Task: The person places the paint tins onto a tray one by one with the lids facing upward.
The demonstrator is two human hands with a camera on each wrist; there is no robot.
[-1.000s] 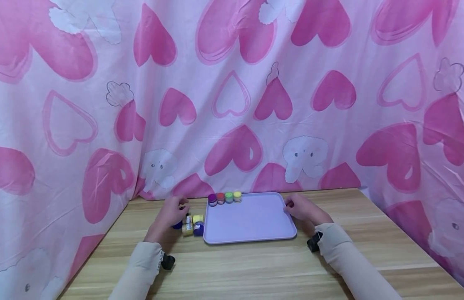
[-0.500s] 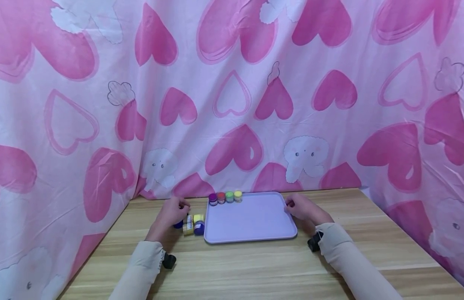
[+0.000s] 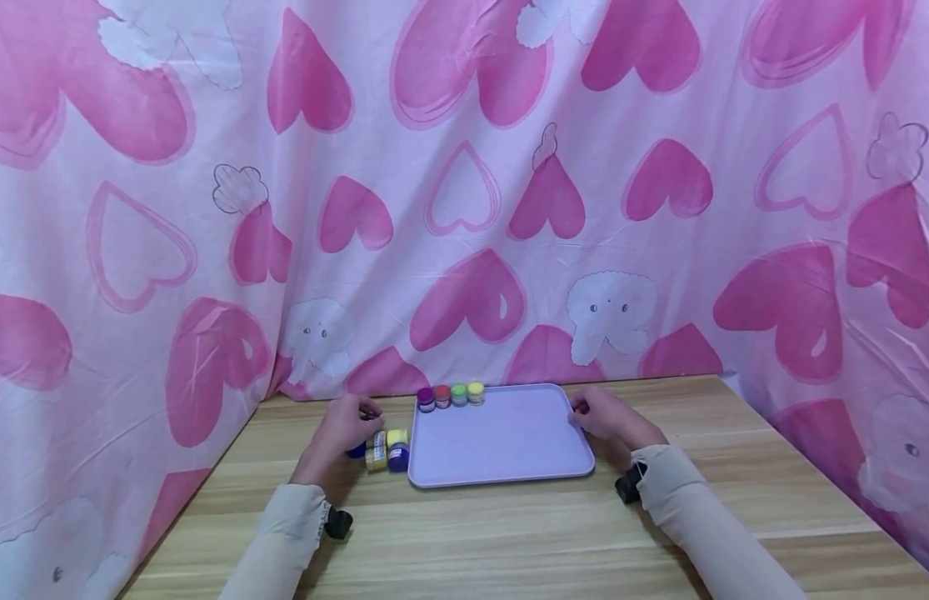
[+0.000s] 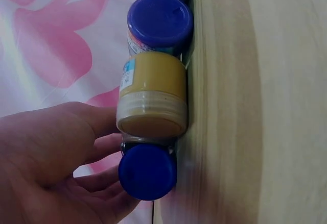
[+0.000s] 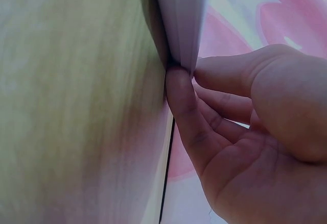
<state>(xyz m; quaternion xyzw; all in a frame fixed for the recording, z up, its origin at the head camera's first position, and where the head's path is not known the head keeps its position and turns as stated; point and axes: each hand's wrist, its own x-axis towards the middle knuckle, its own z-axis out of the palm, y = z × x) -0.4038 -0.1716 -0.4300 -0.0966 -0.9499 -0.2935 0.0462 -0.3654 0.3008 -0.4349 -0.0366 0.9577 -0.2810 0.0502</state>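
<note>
My left hand point(image 3: 349, 423) is at the cluster of small paint jars left of the tray. Its fingers curl round a dark jar that they mostly hide. Close by lie a blue-lidded jar point(image 4: 148, 172), a yellow-ochre jar point(image 4: 153, 94) on its side and a purple-blue-lidded jar point(image 4: 161, 20). A pale yellow jar point(image 3: 397, 437) sits behind them. With thumb and fingers, my right hand point(image 3: 605, 414) pinches the right rim of the lilac tray point(image 3: 509, 442), one finger under the edge in the right wrist view.
Along the tray's back left edge stand a purple jar point(image 3: 426, 400), a red jar point(image 3: 442, 397), a green jar point(image 3: 459, 395) and a yellow jar point(image 3: 475, 394) in a row. The wooden table point(image 3: 464, 533) meets a pink heart-print curtain point(image 3: 464, 208) behind.
My left hand's fingers shift slightly over the dark jar. The right hand, the tray and the row of jars stay where they were.
</note>
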